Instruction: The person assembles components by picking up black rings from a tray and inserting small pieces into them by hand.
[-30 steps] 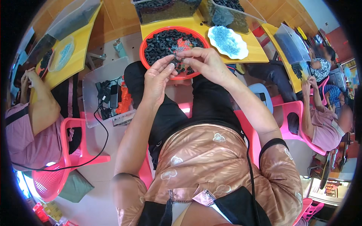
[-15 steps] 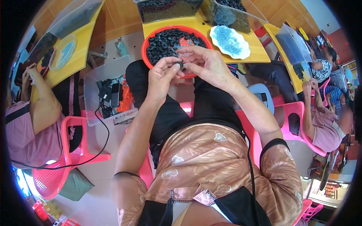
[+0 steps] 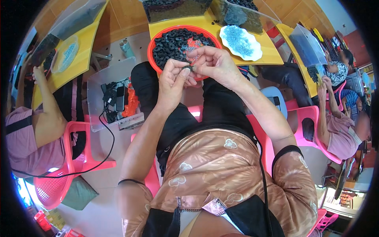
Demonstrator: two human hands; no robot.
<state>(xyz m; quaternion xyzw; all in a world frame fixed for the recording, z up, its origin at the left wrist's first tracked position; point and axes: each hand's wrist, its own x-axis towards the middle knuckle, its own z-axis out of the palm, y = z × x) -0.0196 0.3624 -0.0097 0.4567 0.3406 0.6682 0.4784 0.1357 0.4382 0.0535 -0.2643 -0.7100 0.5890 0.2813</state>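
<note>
A small black part (image 3: 187, 68) is pinched in my left hand (image 3: 173, 79), just in front of the red basin (image 3: 152, 59). The fingers of my right hand (image 3: 217, 65) close on the same spot from the other side; whether they grip the part itself or something tiny is too small to tell. Many black ring-like parts (image 3: 169, 45) fill the basin, with small pale bits among them on its right side. Beyond my right hand, a white scalloped plate (image 3: 256, 53) holds a heap of small light-blue pieces (image 3: 239, 39).
Clear bins of black parts (image 3: 175, 12) stand at the back of the yellow table (image 3: 268, 51). On the floor at left, a clear box (image 3: 94, 98) holds cables and an orange bag (image 3: 131, 100). Co-workers sit on pink chairs (image 3: 75, 138) at both sides.
My fingers have shifted slightly around the black part, and my left wrist has turned a little. At left, the co-worker's arm has moved.
</note>
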